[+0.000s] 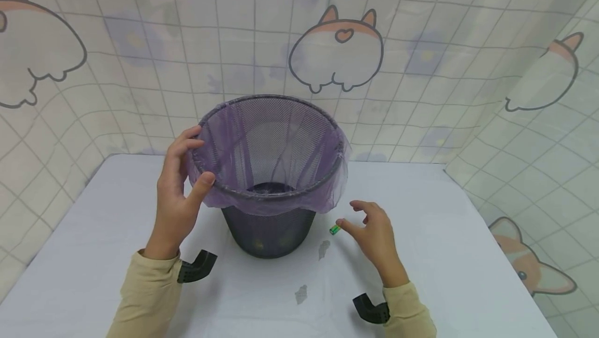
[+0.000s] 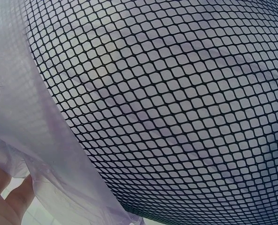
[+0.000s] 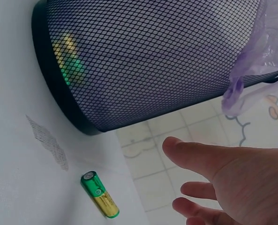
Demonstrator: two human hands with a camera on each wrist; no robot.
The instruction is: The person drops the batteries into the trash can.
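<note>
A black mesh waste bin (image 1: pixel 269 234) lined with a purple plastic bag (image 1: pixel 323 192) stands on the white table (image 1: pixel 444 234). My left hand (image 1: pixel 180 192) grips the bin's rim at its left side, thumb over the bag's folded edge. A small green and yellow battery (image 1: pixel 334 229) lies on the table right of the bin. My right hand (image 1: pixel 372 231) hovers just right of the battery, fingers loosely spread and holding nothing. In the right wrist view the battery (image 3: pixel 100 194) lies apart from my fingers (image 3: pixel 195 157), and green and yellow shapes (image 3: pixel 68 58) show through the mesh (image 3: pixel 153 56).
Two grey smudges (image 1: pixel 324 248) mark the table in front of the bin. A curtain printed with cartoon animals (image 1: pixel 337 49) hangs close behind and to both sides. The table's back edge (image 1: pixel 398 164) runs just behind the bin.
</note>
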